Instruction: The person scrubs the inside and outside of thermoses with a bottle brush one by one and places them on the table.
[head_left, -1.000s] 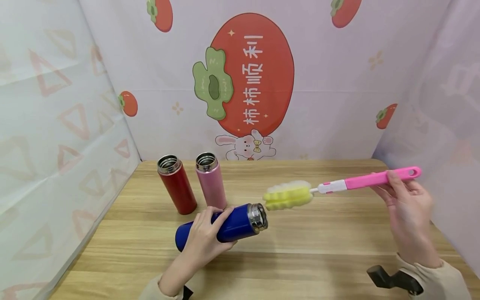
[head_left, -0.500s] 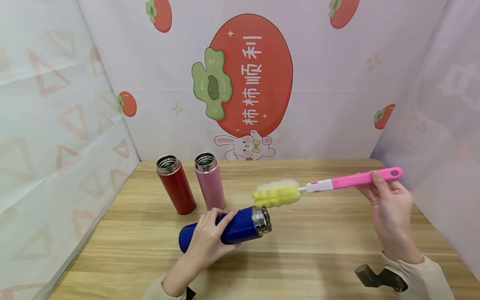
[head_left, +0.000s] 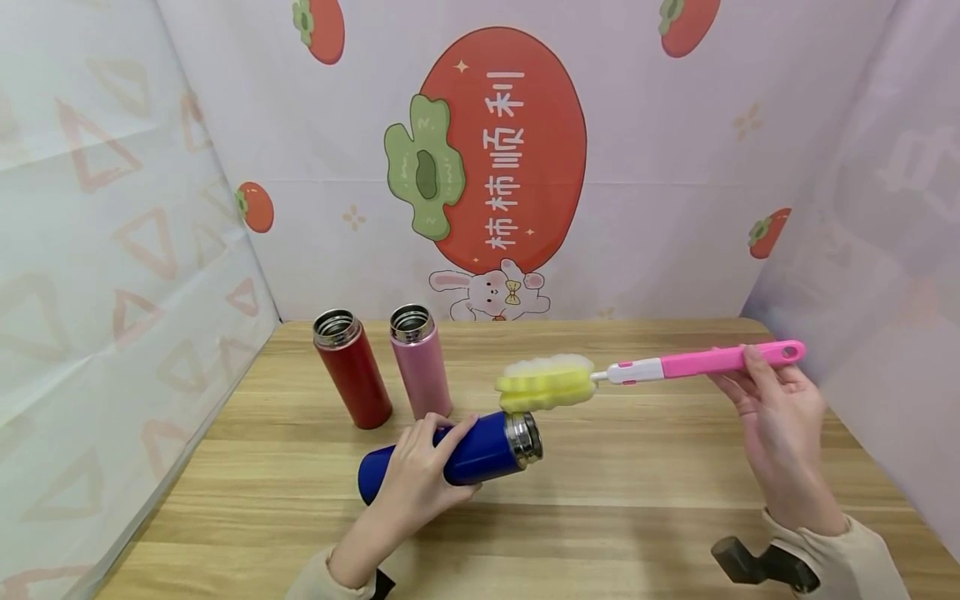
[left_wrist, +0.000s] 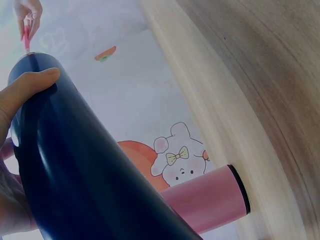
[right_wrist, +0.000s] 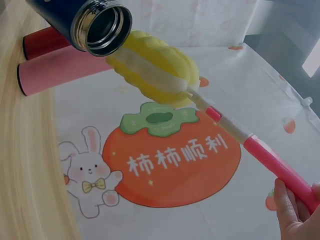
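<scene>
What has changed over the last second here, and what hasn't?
The right hand carried the bottle brush leftward; its yellow sponge head now sits just above the blue bottle mouth. The left hand still grips that bottle. The red bottle and pink bottle stayed put.

Red flask [head_left: 352, 368] & pink flask [head_left: 420, 361] upright, side by side, on wooden table [head_left: 637, 492] w/ persimmon backdrop [head_left: 502, 150]
</scene>
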